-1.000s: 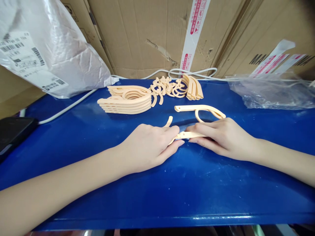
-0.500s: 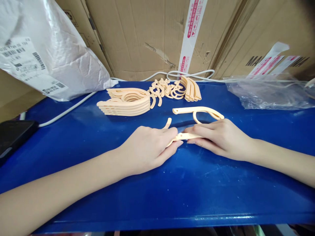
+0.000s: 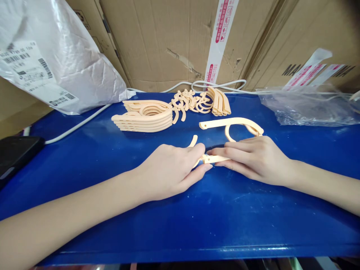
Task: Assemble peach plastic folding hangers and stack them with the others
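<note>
My left hand (image 3: 171, 168) is closed in a pinch on a small cream plastic hook piece (image 3: 193, 141) whose curved tip sticks out above my fingers. My right hand (image 3: 251, 157) grips the near arm of a cream plastic hanger part (image 3: 230, 123) that loops away behind my fingers. The two pieces meet between my fingertips (image 3: 207, 159) on the blue table (image 3: 197, 221).
A neat stack of cream hanger parts (image 3: 143, 117) lies behind my left hand. A heap of loose hooks (image 3: 188, 102) and a second small stack (image 3: 221, 102) sit further back. White bag (image 3: 56, 56), clear plastic bag (image 3: 306, 107), white cable (image 3: 75, 125), black phone (image 3: 14, 153), cardboard boxes (image 3: 168, 41).
The far end of the hanger part has swung slightly right and lifted a little. Both hands keep their hold at the same spot.
</note>
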A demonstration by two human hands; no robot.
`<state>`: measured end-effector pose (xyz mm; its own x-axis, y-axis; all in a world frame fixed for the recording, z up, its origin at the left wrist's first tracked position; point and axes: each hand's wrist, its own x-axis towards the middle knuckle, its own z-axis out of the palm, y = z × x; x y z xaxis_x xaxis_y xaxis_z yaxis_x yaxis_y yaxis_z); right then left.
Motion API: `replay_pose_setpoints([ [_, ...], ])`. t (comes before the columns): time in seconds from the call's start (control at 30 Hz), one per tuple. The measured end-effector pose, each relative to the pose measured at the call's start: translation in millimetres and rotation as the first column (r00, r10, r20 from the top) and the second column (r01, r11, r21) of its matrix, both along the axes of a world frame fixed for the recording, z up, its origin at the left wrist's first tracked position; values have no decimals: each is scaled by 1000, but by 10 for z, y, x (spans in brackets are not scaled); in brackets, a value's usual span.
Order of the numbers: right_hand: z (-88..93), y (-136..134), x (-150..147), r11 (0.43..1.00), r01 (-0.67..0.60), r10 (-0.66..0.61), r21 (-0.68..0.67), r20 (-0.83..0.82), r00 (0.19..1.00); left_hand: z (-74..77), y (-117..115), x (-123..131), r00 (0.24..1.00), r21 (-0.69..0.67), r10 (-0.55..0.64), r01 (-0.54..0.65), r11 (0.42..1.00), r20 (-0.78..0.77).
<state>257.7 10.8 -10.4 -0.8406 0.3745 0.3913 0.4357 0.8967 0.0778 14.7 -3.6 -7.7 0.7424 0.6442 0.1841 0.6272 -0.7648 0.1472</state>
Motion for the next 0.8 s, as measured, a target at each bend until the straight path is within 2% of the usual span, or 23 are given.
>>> replay_pose_setpoints([
  [0.27, 9, -23, -12, 995, 3, -3, 103, 4, 1000, 33, -5, 18, 994, 77, -26, 34, 996, -104],
  [0.47, 21, -30, -11, 987, 1, -2, 159, 5, 1000, -12, -50, 49, 997, 252, 18, 2, 968, -75],
  [0.67, 34, -46, -8, 978, 13, -14, 207, 4, 1000, 49, -54, 63, 988, 243, 27, 10, 970, -150],
  [0.8, 36, -54, -18, 975, 19, -22, 221, 11, 1000, 33, -55, 57, 988, 320, 29, 21, 947, -150],
])
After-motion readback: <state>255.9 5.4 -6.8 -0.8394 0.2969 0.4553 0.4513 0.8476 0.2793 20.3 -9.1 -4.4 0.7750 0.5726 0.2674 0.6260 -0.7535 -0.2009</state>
